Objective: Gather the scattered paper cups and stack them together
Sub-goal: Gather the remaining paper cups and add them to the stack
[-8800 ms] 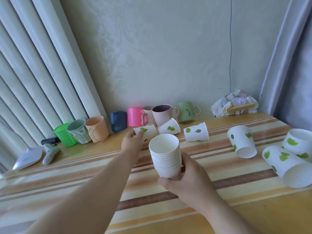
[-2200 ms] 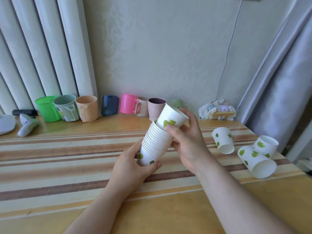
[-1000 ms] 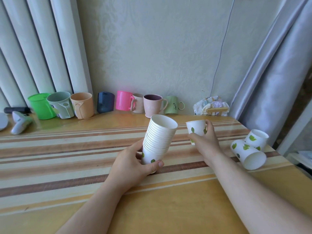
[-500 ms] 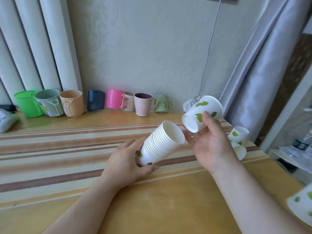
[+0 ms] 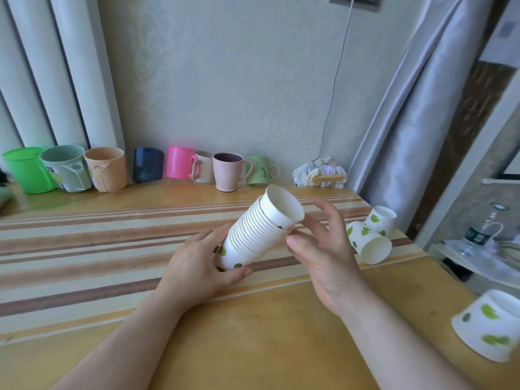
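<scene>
left hand (image 5: 202, 263) was wrapped around the base of the cup stack (image 5: 257, 228), thumb underneath, forearm coming in from bottom left. right hand (image 5: 323, 243) was loose and spread, fingers fanned, thumb tip touching the stack's upper rims, not gripping anything; forearm came in from bottom right. stack was held just above the striped table (image 5: 84, 249), tilted, long axis running lower left to upper right, open mouth pointing up-right toward the wall. two loose paper cups (image 5: 368, 240) lay near the table's right edge, touching each other, the front one on its side with mouth toward the camera. another cup (image 5: 489, 327) sat at far right, tipped. row of mugs (image 5: 180, 167) stood along the wall.
</scene>
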The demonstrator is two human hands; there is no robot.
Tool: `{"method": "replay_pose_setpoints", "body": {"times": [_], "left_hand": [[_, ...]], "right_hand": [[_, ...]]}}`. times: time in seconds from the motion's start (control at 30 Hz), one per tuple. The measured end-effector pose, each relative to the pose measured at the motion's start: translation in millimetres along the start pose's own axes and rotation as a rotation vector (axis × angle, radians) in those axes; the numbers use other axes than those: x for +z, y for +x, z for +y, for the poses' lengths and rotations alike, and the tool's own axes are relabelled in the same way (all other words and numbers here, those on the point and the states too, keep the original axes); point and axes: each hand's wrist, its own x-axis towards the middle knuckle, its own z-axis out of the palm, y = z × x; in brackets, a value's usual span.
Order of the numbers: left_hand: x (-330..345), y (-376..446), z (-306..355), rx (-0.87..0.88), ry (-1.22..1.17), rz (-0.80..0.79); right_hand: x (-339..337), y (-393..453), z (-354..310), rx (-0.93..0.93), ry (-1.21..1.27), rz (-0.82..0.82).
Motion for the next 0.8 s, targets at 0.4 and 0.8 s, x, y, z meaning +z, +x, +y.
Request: {"method": "replay_pose_setpoints", "body": {"times": [0.4,0.8], "left_hand": [[2,0,-1,-0.002,-0.032,-0.012],[0,0,-1,-0.014,-0.082,-0.021]], "right_hand": [[-111,23,22,0.127,-0.914,0.747],[-85,4,12,-0.009,-0.821,0.507]]}}
